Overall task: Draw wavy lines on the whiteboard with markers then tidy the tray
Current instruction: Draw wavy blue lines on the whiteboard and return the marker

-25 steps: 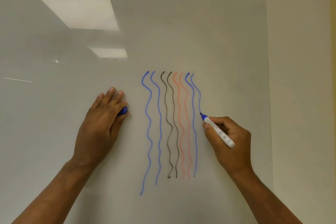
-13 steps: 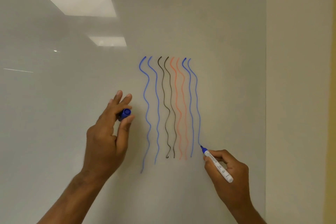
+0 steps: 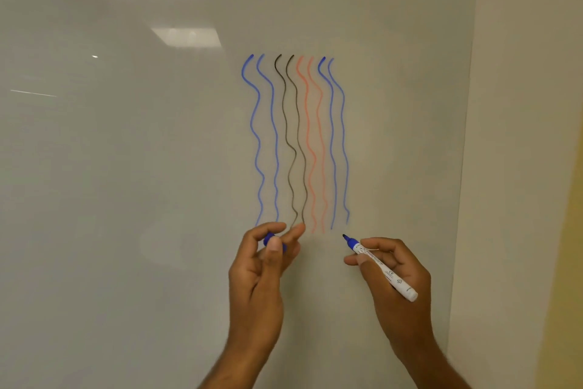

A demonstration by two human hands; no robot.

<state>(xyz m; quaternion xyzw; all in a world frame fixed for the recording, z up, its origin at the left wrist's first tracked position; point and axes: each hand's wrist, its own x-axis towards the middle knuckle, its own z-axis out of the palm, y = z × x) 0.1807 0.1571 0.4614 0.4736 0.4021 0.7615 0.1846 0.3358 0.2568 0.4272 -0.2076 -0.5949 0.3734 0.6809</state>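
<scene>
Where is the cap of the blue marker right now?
In the head view, the blue cap is pinched in the left hand, just below the wavy lines, left of the marker.

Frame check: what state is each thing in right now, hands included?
White-barrelled blue marker: uncapped, gripped by right hand.
Blue plastic cap: off the marker, pinched in left hand.
Glossy white whiteboard: carries eight wavy lines, in blue, black, red, blue pairs.
</scene>
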